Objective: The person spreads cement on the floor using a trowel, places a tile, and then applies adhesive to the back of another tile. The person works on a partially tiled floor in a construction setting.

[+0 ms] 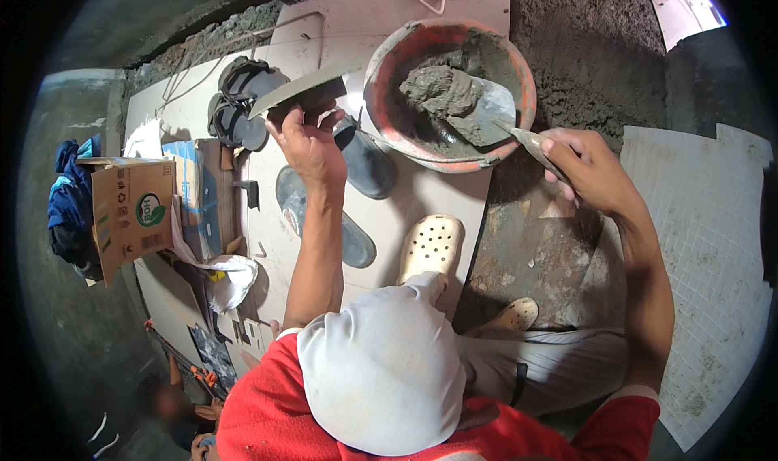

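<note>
My left hand (312, 141) is raised, its fingers closed around a flat grey tile piece (304, 88) held tilted, with a dark underside. The tile's upper face is mostly turned away. My right hand (592, 169) grips the handle of a trowel (496, 114). Its pale metal blade reaches over the rim of a round orange bucket (525, 64) smeared with grey. A thick lump of wet mortar (442, 92) sits at the blade's far end, inside the bucket. I cannot tell whether the lump rests on the blade or only touches it.
Dark clogs (369, 165) and strapped sandals (243, 104) lie on pale floor panels (316, 40). Leftward stand an open cardboard box (134, 210) and a blue-and-white carton (198, 194). A gridded sheet (705, 266) lies right; spread mortar (583, 48) is at back right. Another person (170, 412) is at lower left.
</note>
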Demonstrator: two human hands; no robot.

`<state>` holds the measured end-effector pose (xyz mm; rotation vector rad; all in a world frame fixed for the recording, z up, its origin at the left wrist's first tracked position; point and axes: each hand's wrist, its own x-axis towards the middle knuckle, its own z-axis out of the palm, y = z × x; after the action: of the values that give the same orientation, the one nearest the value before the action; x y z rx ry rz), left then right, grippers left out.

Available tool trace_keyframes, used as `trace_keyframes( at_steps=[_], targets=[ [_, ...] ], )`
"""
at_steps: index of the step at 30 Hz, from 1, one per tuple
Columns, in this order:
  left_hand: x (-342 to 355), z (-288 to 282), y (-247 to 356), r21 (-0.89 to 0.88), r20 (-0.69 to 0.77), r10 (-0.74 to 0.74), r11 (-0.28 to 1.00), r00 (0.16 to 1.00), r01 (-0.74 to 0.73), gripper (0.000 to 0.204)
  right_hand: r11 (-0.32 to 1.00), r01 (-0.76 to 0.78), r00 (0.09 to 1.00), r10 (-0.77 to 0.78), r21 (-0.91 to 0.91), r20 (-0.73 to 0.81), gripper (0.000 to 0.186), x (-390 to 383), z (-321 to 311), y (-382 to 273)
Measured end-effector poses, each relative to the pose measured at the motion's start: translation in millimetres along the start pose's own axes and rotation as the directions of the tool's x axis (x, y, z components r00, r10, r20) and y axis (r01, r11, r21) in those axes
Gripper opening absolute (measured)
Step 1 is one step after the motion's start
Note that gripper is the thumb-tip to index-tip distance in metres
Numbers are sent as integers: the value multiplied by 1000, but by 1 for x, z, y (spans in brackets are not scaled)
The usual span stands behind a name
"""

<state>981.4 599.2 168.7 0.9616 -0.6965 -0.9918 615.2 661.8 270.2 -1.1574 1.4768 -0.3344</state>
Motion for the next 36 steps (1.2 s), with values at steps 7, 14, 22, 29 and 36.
trace_keyframes(
  at_steps=[7, 14, 22, 29, 36],
  targets=[
    [-14, 28, 3, -120, 316, -102, 982, 943, 147, 67, 986, 141, 975, -123, 88, -187, 39, -52, -26, -3],
    [-38, 61, -30, -77, 554, -151, 970, 819, 231, 61, 787, 533, 710, -616, -310, -341, 42, -79, -32, 7],
    [-51, 87, -38, 108, 629, -204, 979, 750, 175, 56, 342, 386, 411, -895, -857, -173, 49, -77, -30, 7],
    [-51, 95, -41, -240, 574, -200, 886, 795, 396, 57, 281, 364, 374, -917, -888, -137, 52, -72, -26, 8],
    [-44, 109, -37, -312, 510, -99, 904, 854, 291, 53, 278, 366, 251, -948, -888, -193, 50, -57, -17, 8]
  ],
)
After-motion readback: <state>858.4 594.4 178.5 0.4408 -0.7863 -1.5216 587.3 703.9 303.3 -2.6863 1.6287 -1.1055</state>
